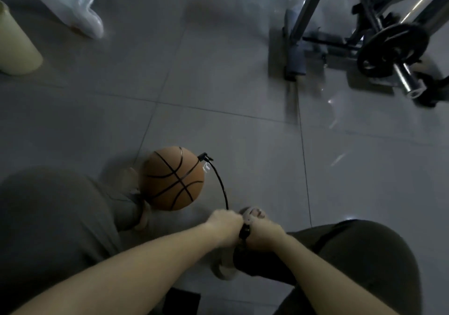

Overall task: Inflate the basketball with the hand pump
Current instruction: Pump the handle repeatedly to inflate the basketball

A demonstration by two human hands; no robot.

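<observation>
Orange round basketball [173,178] sits on the grey floor [243,144] just past the hands, with the thin black hose [220,183] already plugged in. Left hand [224,227] and right hand [263,235], side by side, both squeeze the small black pump [244,232]. I think some pumping is left.

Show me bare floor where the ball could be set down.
Widest: the floor beyond the ball, between the bag and the rack. Also the tiles right of the hose, below the rack. Crowded: around the left hand and right hand gripping the pump, by the knees.
</observation>
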